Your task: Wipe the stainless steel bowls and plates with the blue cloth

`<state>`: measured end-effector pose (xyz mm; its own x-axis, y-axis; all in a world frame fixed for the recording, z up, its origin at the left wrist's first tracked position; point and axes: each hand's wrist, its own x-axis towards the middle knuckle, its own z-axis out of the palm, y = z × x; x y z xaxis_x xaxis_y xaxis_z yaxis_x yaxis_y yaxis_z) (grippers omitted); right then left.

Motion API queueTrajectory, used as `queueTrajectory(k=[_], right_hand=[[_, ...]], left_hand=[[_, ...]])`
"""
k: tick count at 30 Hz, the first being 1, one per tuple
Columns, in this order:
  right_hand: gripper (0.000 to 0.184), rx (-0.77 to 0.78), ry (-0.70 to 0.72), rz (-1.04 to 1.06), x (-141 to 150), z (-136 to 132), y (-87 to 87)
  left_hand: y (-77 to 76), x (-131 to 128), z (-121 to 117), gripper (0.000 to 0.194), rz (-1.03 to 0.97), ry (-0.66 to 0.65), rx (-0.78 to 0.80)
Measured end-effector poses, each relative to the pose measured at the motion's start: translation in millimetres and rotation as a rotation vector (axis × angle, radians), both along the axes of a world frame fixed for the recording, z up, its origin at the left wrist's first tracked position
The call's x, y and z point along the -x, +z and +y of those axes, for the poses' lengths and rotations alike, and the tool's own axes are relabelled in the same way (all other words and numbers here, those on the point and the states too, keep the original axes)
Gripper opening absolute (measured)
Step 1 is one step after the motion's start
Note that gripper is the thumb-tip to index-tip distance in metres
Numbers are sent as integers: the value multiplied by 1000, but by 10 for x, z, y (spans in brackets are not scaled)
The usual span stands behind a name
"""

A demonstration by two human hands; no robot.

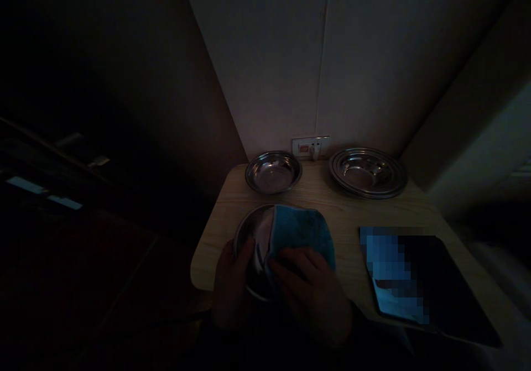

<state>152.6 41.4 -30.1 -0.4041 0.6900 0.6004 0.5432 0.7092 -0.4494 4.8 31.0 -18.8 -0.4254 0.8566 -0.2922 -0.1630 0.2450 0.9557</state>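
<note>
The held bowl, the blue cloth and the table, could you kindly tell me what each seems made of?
Bowl: probably polished stainless steel, given its grey, mirror-like highlights.
Cloth: likely soft fabric, perhaps microfibre; it looks matt and limp.
Table: smooth-looking wood or laminate; pale grain shows, but dim light leaves which open.

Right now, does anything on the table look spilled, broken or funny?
I see no spill or damage, though it's very dark. The cloth covers part of the bowl, but the right hand holds it there. Only the dark slab at right looks odd: blocky squares blur part of it.
</note>
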Motion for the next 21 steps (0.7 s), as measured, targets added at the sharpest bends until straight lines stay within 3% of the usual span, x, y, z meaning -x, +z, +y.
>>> queueTrajectory(k=[7,12,17,21], right_hand=[[22,-36,21,15,134,174,84],[24,-86,35,43,90,193,73],[24,-37,65,26,65,209,71],[24,-72,-3,32,77,218,69]], left_hand=[[21,-8,5,40,160,15,4],[51,-56,8,40,84,46,-33],[67,-81,10,42,145,70,0],[98,-88,10,42,142,97,-21]])
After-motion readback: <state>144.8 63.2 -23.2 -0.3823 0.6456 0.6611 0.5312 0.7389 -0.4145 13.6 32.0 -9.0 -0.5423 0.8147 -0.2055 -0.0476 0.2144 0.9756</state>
